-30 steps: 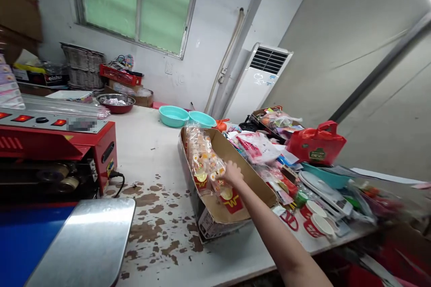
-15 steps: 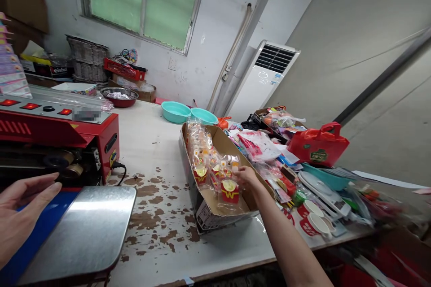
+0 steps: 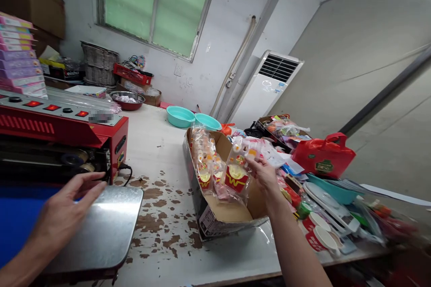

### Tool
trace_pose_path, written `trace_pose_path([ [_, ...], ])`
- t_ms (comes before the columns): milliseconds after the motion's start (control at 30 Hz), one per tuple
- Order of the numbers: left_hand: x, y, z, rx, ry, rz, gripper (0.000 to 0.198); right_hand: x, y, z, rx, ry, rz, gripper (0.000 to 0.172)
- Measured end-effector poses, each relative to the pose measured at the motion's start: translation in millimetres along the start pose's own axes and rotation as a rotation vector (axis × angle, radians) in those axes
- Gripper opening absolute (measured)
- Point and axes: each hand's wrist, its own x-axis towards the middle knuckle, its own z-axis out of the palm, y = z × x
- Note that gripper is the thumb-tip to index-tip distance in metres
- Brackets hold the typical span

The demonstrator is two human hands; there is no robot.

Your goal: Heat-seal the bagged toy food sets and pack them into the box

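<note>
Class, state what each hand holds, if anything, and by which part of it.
The right hand pinches a clear fries-motif packet by its upper right edge; the left hand holds nothing visible.

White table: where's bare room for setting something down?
Table between the metal plate and cardboard box, back past the red machine to the turquoise basins, is bare; so is the strip before the box. Right of the box is crowded: cups, red bag.

Packets (image 3: 204,166) in carton (image 3: 215,225); machine (image 3: 117,141) left, basins (image 3: 182,122) behind, bag (image 3: 323,154) right.
</note>
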Motion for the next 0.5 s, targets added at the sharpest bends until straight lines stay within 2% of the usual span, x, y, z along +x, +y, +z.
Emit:
trace_pose_path([
  [67,-7.0,16.3,18.1,-0.113,-0.110,0.122,0.044,-23.8,-25.4,26.5,0.121,-0.102,-0.061,0.049],
  [133,-14.9,33.4,38.0,-0.302,-0.231,0.184,0.062,-57.1,-41.2,61.6,0.221,-0.229,-0.094,0.050],
  [200,-23.0,49.4,54.9,-0.536,-0.406,0.152,0.080,-94.9,-44.6,99.8,0.273,-0.363,-0.067,0.053],
  [267,-29.6,60.9,64.4,-0.756,-0.612,0.067,0.085,-128.8,-39.0,134.1,0.299,-0.507,0.005,0.060],
  [333,-33.5,64.3,64.0,-0.870,-0.729,0.020,0.071,-150.7,-31.8,160.0,0.301,-0.613,0.043,0.072],
  [400,-35.3,58.7,54.5,-0.853,-0.725,0.010,0.053,-157.3,-28.6,177.1,0.252,-0.659,0.003,0.087],
  [433,-36.1,53.2,47.4,-0.816,-0.696,0.004,0.048,-155.8,-28.8,183.2,0.205,-0.685,-0.028,0.090],
  [500,-38.8,39.8,31.4,-0.769,-0.651,-0.034,0.049,-148.2,-30.5,193.0,0.091,-0.806,-0.043,0.075],
])
